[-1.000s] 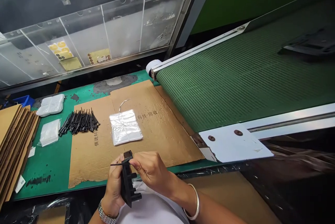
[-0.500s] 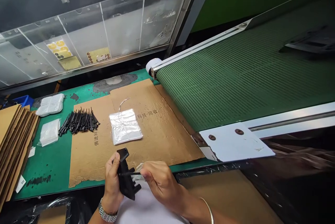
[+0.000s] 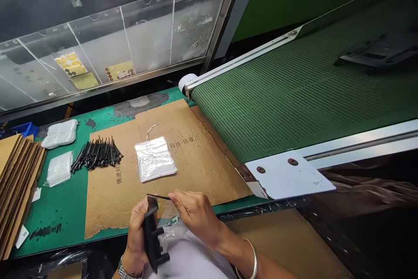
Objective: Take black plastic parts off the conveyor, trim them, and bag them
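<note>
A person's left hand (image 3: 139,237) wraps around a black plastic bracket (image 3: 152,237) at lower centre, steadying it near the body, while the right hand (image 3: 196,211) pinches a thin black cable tie (image 3: 159,197) between thumb and fingertips, a narrow, close grip that keeps the slender strap controlled, its tip just above the bracket. A clear plastic bag (image 3: 170,222) hangs just below the right hand. A loose pile of black cable ties (image 3: 96,156) lies on the green workbench (image 3: 62,209) at left.

At six o'clock you have a black toothed plastic bracket (image 3: 152,237); at two o'clock, a green finely striped mesh conveyor belt (image 3: 294,92).
</note>
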Demonstrator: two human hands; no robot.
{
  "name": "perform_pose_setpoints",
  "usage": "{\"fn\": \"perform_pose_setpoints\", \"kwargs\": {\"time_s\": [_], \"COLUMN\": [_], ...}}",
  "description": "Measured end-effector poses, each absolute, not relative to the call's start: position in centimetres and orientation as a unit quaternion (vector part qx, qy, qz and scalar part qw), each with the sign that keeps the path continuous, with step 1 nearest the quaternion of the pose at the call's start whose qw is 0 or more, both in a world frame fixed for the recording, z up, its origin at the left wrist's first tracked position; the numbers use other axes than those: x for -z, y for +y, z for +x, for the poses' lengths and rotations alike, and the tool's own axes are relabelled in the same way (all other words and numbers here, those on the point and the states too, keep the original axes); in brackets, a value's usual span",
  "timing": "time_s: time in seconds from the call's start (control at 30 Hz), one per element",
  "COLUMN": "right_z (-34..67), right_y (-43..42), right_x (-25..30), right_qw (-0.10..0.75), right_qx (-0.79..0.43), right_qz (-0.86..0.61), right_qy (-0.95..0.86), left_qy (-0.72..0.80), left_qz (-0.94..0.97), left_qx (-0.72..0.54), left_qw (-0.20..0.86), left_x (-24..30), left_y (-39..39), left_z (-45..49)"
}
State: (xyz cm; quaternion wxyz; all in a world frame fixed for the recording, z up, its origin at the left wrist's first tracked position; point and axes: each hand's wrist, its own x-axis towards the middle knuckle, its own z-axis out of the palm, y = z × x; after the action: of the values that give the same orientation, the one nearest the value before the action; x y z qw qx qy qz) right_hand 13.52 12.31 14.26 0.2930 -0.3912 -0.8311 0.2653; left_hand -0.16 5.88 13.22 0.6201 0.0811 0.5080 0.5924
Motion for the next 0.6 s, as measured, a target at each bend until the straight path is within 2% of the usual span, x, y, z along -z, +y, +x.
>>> {"fn": "perform_pose_setpoints", "kwargs": {"time_s": [0.1, 0.23, 0.43, 0.6], "right_z": [13.5, 14.1, 16.0, 16.5], "right_y": [13.5, 16.0, 18.4, 18.1], "right_x": [-12.8, -9.6, -3.3, -2.0], "right_qw": [0.196, 0.089, 0.039, 0.066], "right_qx": [-0.293, -0.268, -0.224, -0.228], "right_qz": [-0.428, -0.538, -0.629, -0.650], "right_qy": [-0.832, -0.794, -0.743, -0.722], "left_qy": [0.339, 0.246, 0.148, 0.141], "left_qz": [0.149, 0.095, -0.021, -0.055], "left_qx": [-0.532, -0.545, -0.544, -0.547], "left_qw": [0.762, 0.796, 0.825, 0.823], "left_x": [-12.9, -13.3, -12.5, -10.9], "left_y": [5.9, 5.9, 4.9, 3.9], "left_z": [-0.8, -1.4, -0.8, -0.7]}}
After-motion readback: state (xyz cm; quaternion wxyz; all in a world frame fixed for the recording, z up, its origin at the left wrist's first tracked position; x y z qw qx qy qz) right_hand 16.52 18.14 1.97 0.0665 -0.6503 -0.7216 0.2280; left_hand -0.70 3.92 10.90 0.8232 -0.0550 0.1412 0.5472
